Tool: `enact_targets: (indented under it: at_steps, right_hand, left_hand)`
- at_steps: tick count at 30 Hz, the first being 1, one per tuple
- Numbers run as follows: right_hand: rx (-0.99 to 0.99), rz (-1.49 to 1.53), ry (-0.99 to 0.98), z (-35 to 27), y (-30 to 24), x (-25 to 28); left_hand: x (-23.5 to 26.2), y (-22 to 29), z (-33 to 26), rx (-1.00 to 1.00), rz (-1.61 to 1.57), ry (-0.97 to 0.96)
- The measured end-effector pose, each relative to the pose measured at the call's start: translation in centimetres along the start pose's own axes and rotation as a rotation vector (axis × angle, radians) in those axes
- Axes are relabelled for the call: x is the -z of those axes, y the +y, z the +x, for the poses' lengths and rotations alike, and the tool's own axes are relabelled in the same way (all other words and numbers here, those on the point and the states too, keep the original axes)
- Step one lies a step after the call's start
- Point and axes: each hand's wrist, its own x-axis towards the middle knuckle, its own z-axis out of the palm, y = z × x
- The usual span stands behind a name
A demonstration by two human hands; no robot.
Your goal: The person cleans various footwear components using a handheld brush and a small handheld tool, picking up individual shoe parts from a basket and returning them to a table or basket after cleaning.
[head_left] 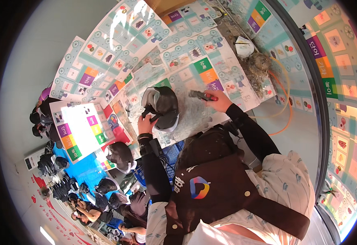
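- Roughly at 5 o'clock from the black cap (pixel 168 102), the near edge of the sheet-covered work surface (pixel 190 118) slants past; printed panels (pixel 98 51) stand at 11 o'clock.
- A stretch of printed sheet separates cap and tool (pixel 198 95).
- At 6 o'clock, below that edge, sits a blue crate (pixel 172 154), its contents too hidden to tell.
- The cap rests on the surface, dark and rounded, with a paler grey patch toward 10 o'clock.
- The left hand (pixel 146 124) grasps its edge at 7 o'clock; the right hand (pixel 220 102), at 3 o'clock, grips the tool, grey-headed with some red.
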Motion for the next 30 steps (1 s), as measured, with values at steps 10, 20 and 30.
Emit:
enact_targets:
  at_steps: [10, 20, 30]
  right_hand:
    - [0.079, 0.077, -0.265, -0.9, -5.6, 1.8]
    - [0.167, 0.053, -0.155, -1.5, -5.7, 1.0]
    - [-0.052, 0.219, -0.235, -2.3, -5.3, 1.6]
  left_hand:
    - [3.7, 2.5, -0.3, -0.079, 0.275, -0.108]
    - [5.2, 2.4, 1.6, -0.172, 0.414, -0.134]
    - [6.3, 2.6, 1.2, -0.158, 0.347, -0.155]
